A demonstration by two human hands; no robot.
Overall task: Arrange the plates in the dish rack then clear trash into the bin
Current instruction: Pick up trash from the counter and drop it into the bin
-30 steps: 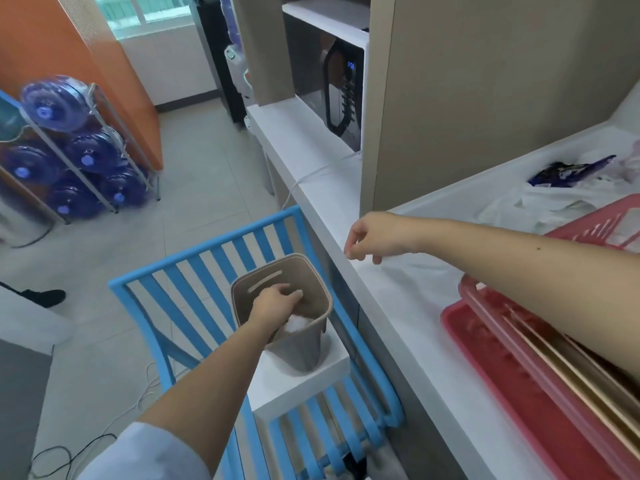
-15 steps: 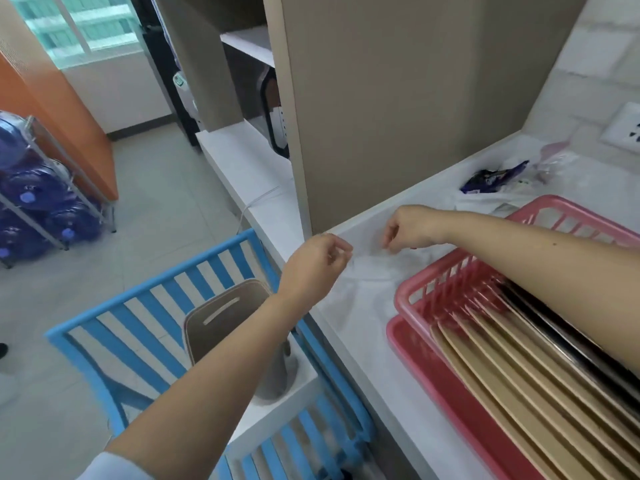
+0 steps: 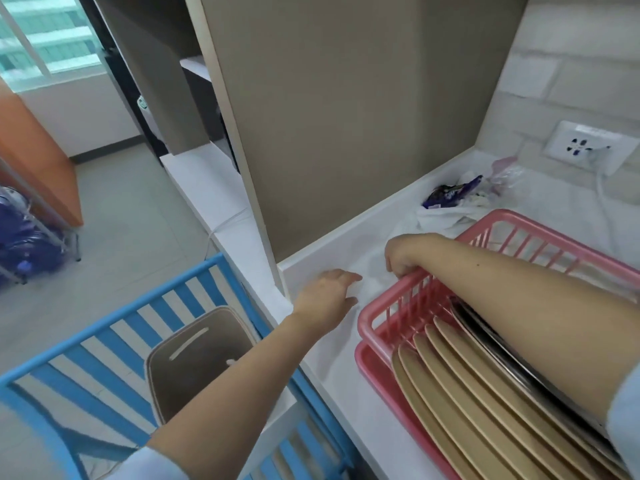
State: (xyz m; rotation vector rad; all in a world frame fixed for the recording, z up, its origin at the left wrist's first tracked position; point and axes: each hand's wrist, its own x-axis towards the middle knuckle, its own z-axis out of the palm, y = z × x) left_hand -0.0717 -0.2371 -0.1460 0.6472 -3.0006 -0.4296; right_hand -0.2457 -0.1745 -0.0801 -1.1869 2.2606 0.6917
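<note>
The pink dish rack (image 3: pixel 388 317) stands on the white counter (image 3: pixel 332 362) at the right, and its near end is cut off by the lower edge of the frame. Inside it the beige plates (image 3: pixel 450 386) stand on edge in a row; behind them is a darker plate, but the right forearm covers most of it. The right hand (image 3: pixel 403 252) is at the far corner of the rack with its fingers curled downward over a thin white piece of trash (image 3: pixel 372 271) lying on the counter; the fingertips are hidden, so I cannot tell if they really pinch it. The left hand (image 3: pixel 327 296) reaches over the counter edge, fingers loosely straight, thumb apart, just beside the same white piece; whether it touches is unclear. More trash lies farther back near the wall: a purple wrapper (image 3: pixel 450 192), a crumpled white bag (image 3: pixel 440 216) and something clear and pinkish that is hard to make out. The brown bin (image 3: pixel 194 362) stands below the counter on a white block on a blue slatted chair (image 3: pixel 104 341); the left arm hides part of its opening.
</note>
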